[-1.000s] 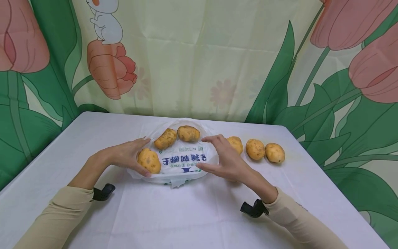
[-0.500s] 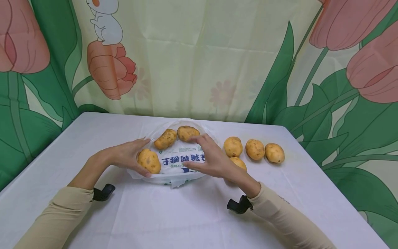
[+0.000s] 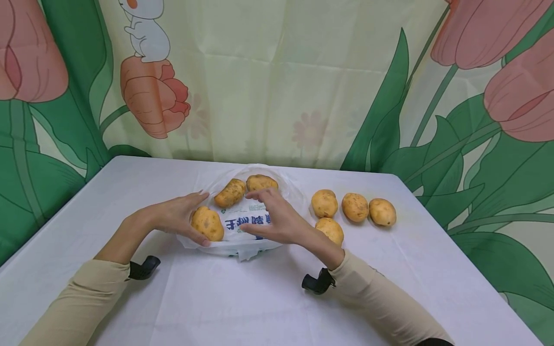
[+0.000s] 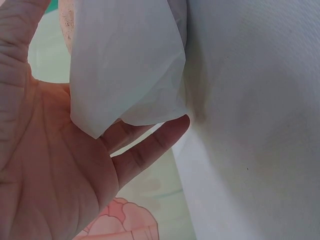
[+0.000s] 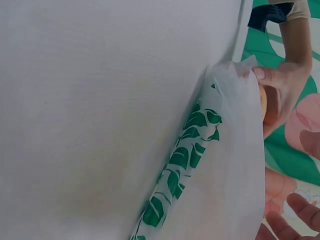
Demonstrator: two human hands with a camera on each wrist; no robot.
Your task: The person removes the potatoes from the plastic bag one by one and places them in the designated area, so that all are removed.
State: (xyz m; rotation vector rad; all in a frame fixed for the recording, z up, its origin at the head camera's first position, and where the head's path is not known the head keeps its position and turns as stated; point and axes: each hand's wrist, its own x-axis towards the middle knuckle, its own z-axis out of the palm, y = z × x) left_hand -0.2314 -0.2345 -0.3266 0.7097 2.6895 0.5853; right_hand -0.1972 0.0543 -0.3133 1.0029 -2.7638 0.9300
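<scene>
1. My left hand (image 3: 173,214) is around the left end of the plastic bag (image 3: 242,246). Its thumb and fingers stand apart and touch the plastic; whether they actually grip it I cannot tell.
2. My right hand (image 3: 279,221) is over the right half of the bag, thumb and fingers spread well apart. I cannot tell whether it touches the plastic.
3. The bag lies on the white cloth (image 3: 225,302), mouth spread wide, blue lettering showing inside. My right wrist view picks up green leaf print (image 5: 170,170) along its side.
4. In the bag I count a first potato (image 3: 207,223) just beside my left hand, a second potato (image 3: 230,193) farther back, and a third potato (image 3: 262,182) partly hidden behind my right fingers.
5. Right of the bag, on the cloth, three potatoes (image 3: 355,207) form a row; a nearer potato (image 3: 331,230) sits partly behind my right forearm.
6. Beyond the table hangs a curtain (image 3: 242,105) with tulips.
</scene>
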